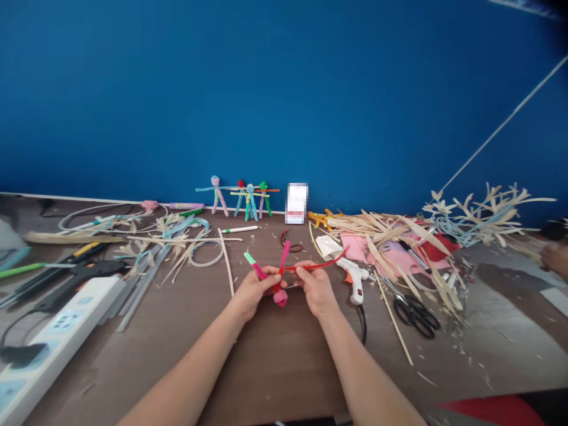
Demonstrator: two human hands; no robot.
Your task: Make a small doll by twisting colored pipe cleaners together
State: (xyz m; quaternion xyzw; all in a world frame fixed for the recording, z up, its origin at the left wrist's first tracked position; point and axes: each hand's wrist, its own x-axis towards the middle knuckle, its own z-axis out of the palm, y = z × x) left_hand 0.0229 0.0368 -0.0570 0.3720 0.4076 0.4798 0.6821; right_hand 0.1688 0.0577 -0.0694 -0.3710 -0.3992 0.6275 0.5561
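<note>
My left hand (252, 293) pinches a pink chenille stem (257, 269) with a pale green tip, close to where it joins other stems. My right hand (316, 289) grips a red chenille stem (315, 267) that runs out toward the upper right. A magenta stem (284, 257) stands upward between my hands, and a pink coiled ball (280, 298) hangs below them. The stems seem twisted together at one joint, partly hidden by my fingers. A white hot glue gun (355, 281) lies just right of my right hand.
Several finished chenille-stem figures (244, 198) stand against the blue wall (284, 89). Palm strips (381, 231), black scissors (415, 316) and a white power strip (57, 337) lie on the brown table (284, 361). Another person's hand (554, 258) shows at the right edge.
</note>
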